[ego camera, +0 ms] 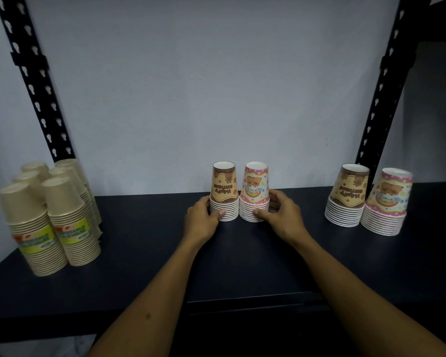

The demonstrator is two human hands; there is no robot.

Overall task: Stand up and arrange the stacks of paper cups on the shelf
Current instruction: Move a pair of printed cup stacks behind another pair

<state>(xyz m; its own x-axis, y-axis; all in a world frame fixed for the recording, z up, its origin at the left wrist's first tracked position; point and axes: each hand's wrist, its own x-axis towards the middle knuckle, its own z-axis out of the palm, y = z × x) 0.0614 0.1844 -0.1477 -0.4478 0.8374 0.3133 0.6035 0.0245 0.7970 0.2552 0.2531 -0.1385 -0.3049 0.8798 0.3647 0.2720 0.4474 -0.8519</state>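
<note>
Paper-cup stacks stand mouth-down between our palms on the dark shelf (242, 266): our left hand (201, 222) wraps the brown printed stack (224, 191), our right hand (281, 215) the pink printed stack (255, 191), pressing them together, probably to align them.

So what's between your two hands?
In the head view, two upside-down stacks stand side by side between them: the brown birthday cup stack, gripped by the left hand, and the pink birthday cup stack, gripped by the right hand.
</note>
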